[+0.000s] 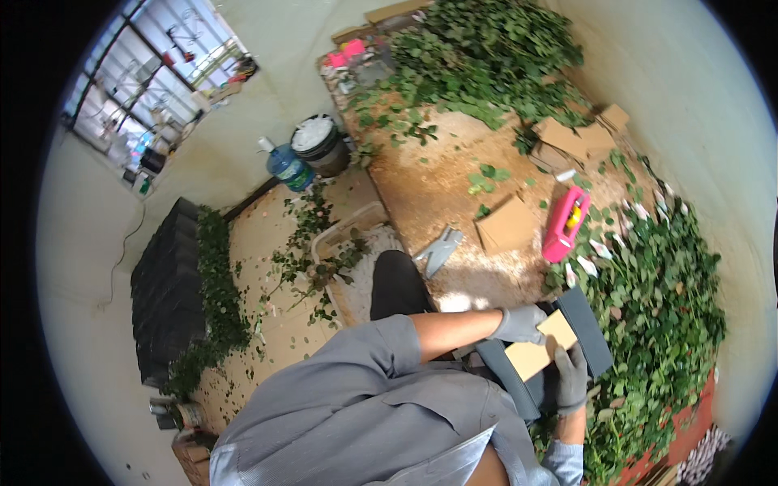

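Note:
A tan cardboard piece (531, 359) lies across a dark grey flat-sided piece (585, 324) in front of me. My left hand (519, 324), in a grey glove, grips the cardboard along its far edge with the fingers closed on it. From the near side, my right hand (571, 379), gloved too, has its fingers closed on the cardboard's edge, against the dark grey piece. The dark piece shows on both sides of the cardboard; its full shape is partly hidden by my hands and arm.
On the wooden table (438, 186) lie flat cardboard pieces (508, 225), a grey hand tool (441, 249) and a pink holder (566, 225). Leafy stems pile at the back (486, 57) and right (656, 316). Left stand a pale bin (328, 235), black bucket (328, 158) and water bottle (289, 168).

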Tool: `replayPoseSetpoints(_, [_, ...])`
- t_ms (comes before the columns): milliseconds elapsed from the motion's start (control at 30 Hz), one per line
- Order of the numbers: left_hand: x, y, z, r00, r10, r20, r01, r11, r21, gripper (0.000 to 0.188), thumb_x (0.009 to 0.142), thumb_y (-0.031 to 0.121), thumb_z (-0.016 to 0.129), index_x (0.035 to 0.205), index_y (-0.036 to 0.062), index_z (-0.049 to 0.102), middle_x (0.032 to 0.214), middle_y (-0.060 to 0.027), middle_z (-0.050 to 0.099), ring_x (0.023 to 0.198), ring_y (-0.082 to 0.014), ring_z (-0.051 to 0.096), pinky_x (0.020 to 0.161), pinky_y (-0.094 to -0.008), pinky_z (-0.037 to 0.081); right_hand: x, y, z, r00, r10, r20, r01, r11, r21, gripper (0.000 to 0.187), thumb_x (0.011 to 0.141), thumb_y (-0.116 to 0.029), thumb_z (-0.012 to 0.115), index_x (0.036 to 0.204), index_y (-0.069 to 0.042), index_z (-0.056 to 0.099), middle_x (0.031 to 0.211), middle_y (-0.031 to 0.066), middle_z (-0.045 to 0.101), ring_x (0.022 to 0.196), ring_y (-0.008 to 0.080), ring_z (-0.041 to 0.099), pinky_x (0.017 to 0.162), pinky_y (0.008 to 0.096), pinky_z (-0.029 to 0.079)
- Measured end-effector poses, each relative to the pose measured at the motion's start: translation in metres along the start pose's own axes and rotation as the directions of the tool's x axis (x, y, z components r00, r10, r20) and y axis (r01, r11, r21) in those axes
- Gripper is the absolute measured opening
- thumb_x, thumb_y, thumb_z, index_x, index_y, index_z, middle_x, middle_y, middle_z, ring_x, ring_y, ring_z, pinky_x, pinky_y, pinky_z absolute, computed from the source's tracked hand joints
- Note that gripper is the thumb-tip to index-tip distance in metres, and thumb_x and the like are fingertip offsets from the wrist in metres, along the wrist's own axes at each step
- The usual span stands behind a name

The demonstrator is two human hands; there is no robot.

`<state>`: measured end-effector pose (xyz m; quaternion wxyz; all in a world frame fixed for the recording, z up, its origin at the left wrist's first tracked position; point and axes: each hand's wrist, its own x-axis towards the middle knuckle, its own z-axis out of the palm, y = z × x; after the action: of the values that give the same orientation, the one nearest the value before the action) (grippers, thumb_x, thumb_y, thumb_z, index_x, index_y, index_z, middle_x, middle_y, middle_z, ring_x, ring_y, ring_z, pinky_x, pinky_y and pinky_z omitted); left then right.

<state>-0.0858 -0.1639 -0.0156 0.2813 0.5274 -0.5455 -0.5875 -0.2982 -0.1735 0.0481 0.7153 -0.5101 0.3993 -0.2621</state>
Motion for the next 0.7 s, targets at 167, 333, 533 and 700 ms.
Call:
replayPoseSetpoints(167, [0.004,-0.009,0.011,0.982,0.100,-0.163,-0.094,0.995,0.046,0.032,0.089,0.025,0.074,0.109,0.0001,0.072,0.084,-0.0068,0.072,0.073,-0.0136,0.066,0.067,-0.0339,0.056,0.020,0.070,-0.018,0.982,0.011,-0.190,-0.067,0.954,-0.291,0.041,0.099,-0.031,0.068,0.116,0.006,0.070,0.105,0.0109,0.074,0.096,0.0158,0.066,0.088,0.0342,0.053])
replayPoseSetpoints(333, [-0.028,-0.004,-0.003,0.948,0.100,-0.302,-0.091,0.995,0.047,0.029,0.098,0.017,0.065,0.119,-0.0020,0.069,0.101,-0.0112,0.075,0.091,-0.0160,0.070,0.082,-0.0311,0.056,0.021,0.029,-0.010,0.952,0.100,-0.289,-0.267,0.733,-0.626,0.050,0.095,-0.046,0.070,0.097,0.004,0.074,0.081,0.0229,0.073,0.080,0.0335,0.074,0.076,0.0417,0.055])
replayPoseSetpoints(533, [-0.079,0.035,-0.022,0.945,0.142,-0.295,-0.024,0.928,0.371,0.018,0.090,0.012,0.068,0.105,0.0012,0.071,0.099,-0.0178,0.072,0.092,-0.0333,0.071,0.083,-0.0393,0.056,0.026,0.026,-0.013,0.922,0.224,-0.316,-0.385,0.609,-0.694,0.057,0.095,-0.053,0.066,0.093,0.003,0.074,0.082,0.0237,0.073,0.084,0.0392,0.073,0.078,0.0446,0.055])
replayPoseSetpoints(700, [-0.096,0.035,-0.005,0.929,0.358,-0.088,-0.246,0.779,0.576,0.020,0.086,0.013,0.069,0.102,0.0025,0.071,0.105,-0.0153,0.070,0.098,-0.0373,0.065,0.090,-0.0461,0.051,0.034,0.015,-0.010,0.876,0.357,-0.325,-0.457,0.401,-0.794,0.064,0.095,-0.058,0.059,0.113,0.001,0.074,0.110,0.0279,0.072,0.108,0.0424,0.069,0.094,0.0465,0.054])
